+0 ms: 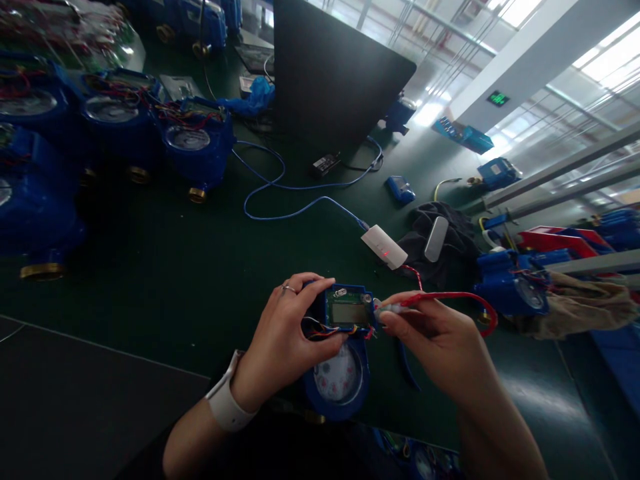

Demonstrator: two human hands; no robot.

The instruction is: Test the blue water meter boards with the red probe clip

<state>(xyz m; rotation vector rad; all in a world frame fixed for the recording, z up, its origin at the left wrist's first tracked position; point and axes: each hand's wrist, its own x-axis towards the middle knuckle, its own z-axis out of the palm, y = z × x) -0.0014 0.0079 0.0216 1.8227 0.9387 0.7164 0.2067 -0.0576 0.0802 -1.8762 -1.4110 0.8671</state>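
A blue water meter is in front of me, its round dial facing up. At its top sits an exposed circuit board with a grey display, and loose coloured wires run along the board's lower edge. My left hand is closed around the left side of this electronics housing, thumb below and fingers above. Between thumb and fingers of my right hand is a pale probe with a thick red cable. Its tip is at the board's right edge; contact is hidden by my fingertips.
A white box with a red light joins a blue cable on the green table. Several blue meters stand at left. A dark laptop-like panel rises behind. Right are a dark cloth and another meter.
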